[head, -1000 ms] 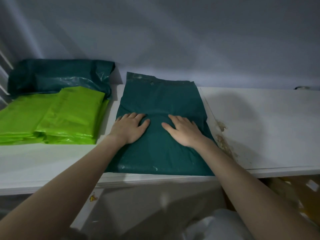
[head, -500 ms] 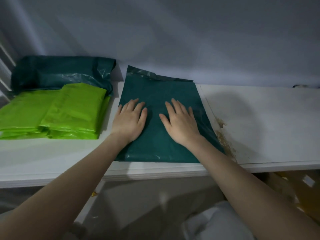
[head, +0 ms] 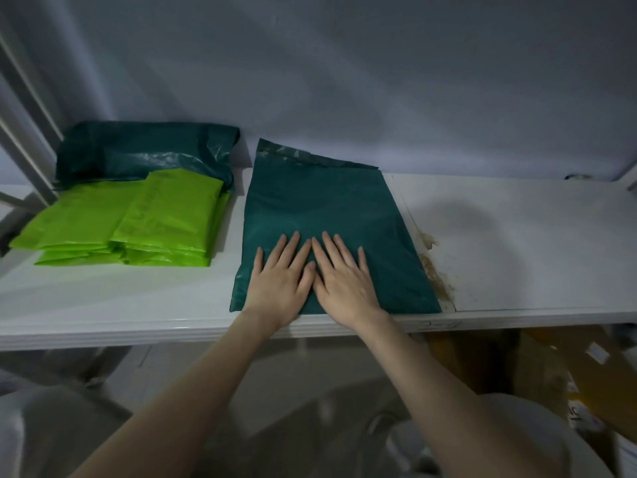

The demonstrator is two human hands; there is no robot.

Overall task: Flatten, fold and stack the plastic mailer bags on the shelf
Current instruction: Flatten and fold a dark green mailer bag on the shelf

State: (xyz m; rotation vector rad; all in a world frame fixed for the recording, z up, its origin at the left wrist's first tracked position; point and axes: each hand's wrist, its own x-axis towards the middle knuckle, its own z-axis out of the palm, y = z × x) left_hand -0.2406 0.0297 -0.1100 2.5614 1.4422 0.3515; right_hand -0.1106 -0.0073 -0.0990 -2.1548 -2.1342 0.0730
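White shelf (head: 138, 298) against a grey wall, flattening stage.
Head view: your left hand (head: 281, 277) and right hand (head: 344, 277) lie side by side, fingers straight, pressing the dark green plastic mailer bag (head: 327, 208), flat and unfolded, mid-shelf. Folded lime green bags (head: 148, 222) already stacked at left; crumpled dark green bag (head: 138, 150) behind still to do.

My left hand (head: 281, 277) and right hand (head: 344, 276) cover the near middle of the dark green plastic mailer bag (head: 327, 201). The crumpled dark green bag (head: 138, 150) lies partly behind the bright green folded mailers (head: 138, 219). Brown cardboard boxes (head: 593, 374) below blur, cut off at the right edge.
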